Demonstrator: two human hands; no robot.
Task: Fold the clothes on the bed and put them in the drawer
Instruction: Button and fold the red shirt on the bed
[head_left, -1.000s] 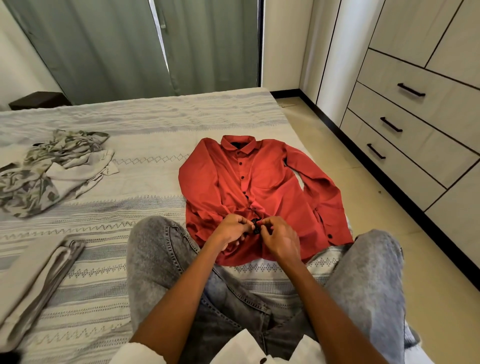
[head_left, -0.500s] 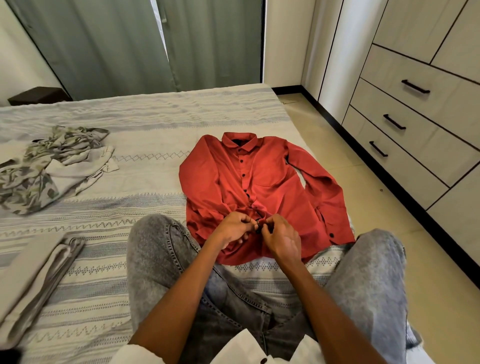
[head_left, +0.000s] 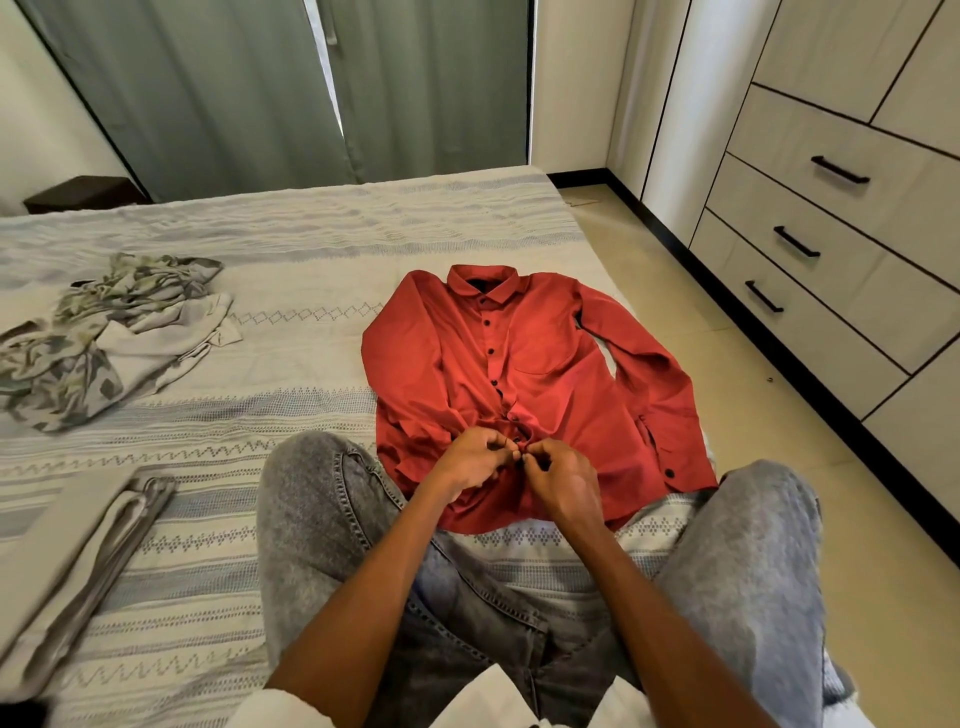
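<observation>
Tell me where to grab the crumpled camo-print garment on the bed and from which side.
Pinch the camo-print garment at its raised, bunched top, coming from above. It lies in a loose heap on the bed with no flat edge showing, so the high folds probably give the easiest purchase; its near side overlaps a pale cloth.

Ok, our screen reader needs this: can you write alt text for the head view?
Both hands, left and right, pinch the button placket of a red long-sleeved shirt spread flat on a striped bed cover. A crumpled leaf-print garment lies at the left; closed wooden drawers stand at the right.
</observation>
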